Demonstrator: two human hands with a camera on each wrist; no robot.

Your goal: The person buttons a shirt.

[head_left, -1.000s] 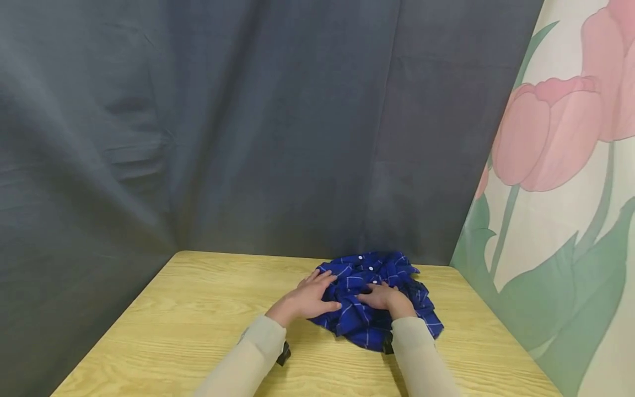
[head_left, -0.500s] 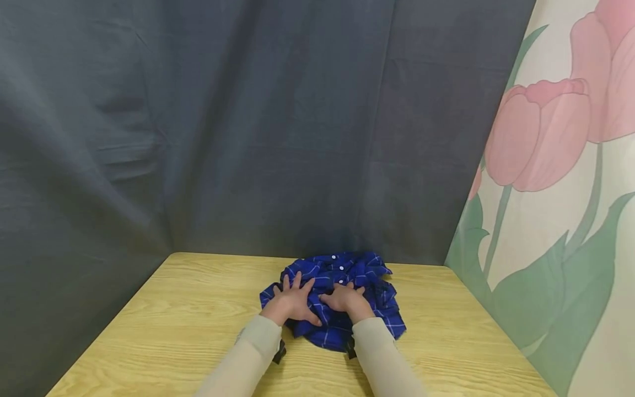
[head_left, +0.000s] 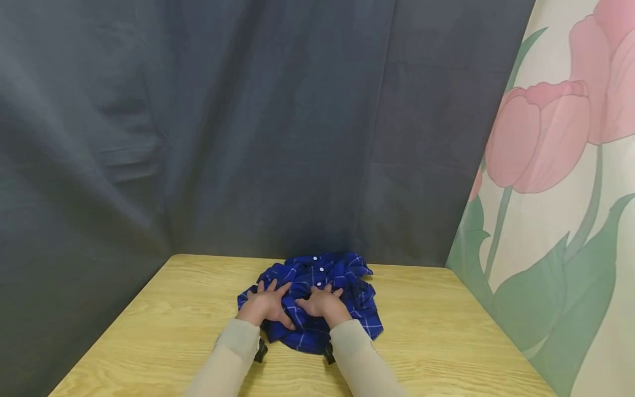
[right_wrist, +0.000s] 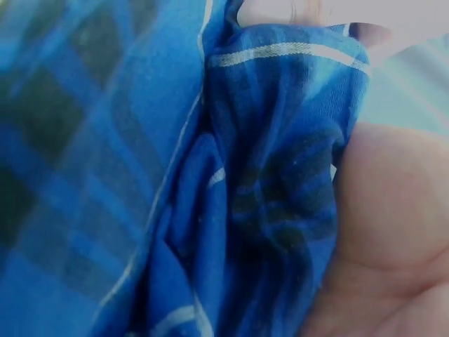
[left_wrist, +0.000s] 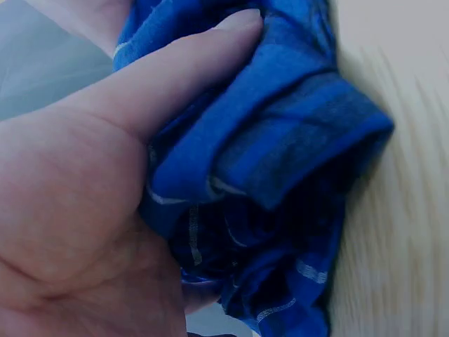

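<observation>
A blue plaid shirt [head_left: 312, 334] with white buttons lies crumpled at the far side of the table, folds bunched. My left hand [head_left: 268, 305] rests on its left part, fingers spread and thumb pointing inward. Beside it, my right hand [head_left: 322, 304] lies on the middle of the shirt with fingers apart. In the left wrist view, the thumb of the left hand [left_wrist: 77, 189] touches a raised fold of the shirt [left_wrist: 280, 133]. The right wrist view has the palm of the right hand [right_wrist: 400, 210] against bunched cloth of the shirt [right_wrist: 273, 154]; most fingers are hidden there.
The wooden table [head_left: 436, 331] reaches back to a dark grey curtain [head_left: 278, 132]. A wall painted with pink tulips [head_left: 541, 132] borders the right side. Black wrist devices [head_left: 260, 351] sit under the cuffs.
Both hands have moved left across the table, and the shirt has slid left under them. The left fingers are spread wider than a second ago. The head view has also turned slightly right.
</observation>
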